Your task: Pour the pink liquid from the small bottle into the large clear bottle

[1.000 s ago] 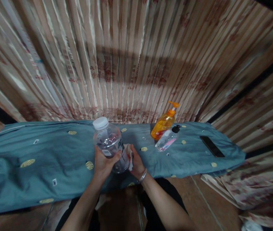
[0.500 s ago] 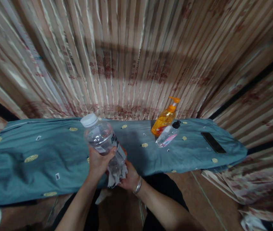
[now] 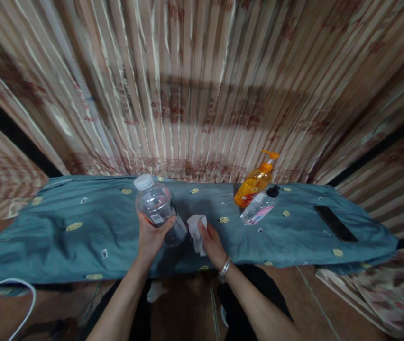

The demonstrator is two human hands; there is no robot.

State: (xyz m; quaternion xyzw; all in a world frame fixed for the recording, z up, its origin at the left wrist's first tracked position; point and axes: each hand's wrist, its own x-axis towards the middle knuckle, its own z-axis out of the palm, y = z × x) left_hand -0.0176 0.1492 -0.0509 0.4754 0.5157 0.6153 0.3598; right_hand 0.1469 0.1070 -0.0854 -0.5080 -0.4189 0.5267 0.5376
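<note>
A person's left hand [image 3: 151,235] grips a clear plastic water bottle [image 3: 157,209] with a white cap, fingers wrapped around its lower half, holding it tilted to the left above a teal patterned cloth [image 3: 63,237] spread over a low surface. The right hand [image 3: 212,241], a metal bangle [image 3: 224,267] at its wrist, pinches a crumpled white tissue [image 3: 197,230] just beside the bottle; whether tissue and bottle touch is hard to tell in the dim light. To the right on the cloth stand an orange pump bottle [image 3: 256,182] and, just beside it, 1 clear bottle with a black cap [image 3: 260,210]. A dark phone [image 3: 335,223] lies farther right. A striped curtain [image 3: 202,85] hangs behind.
</note>
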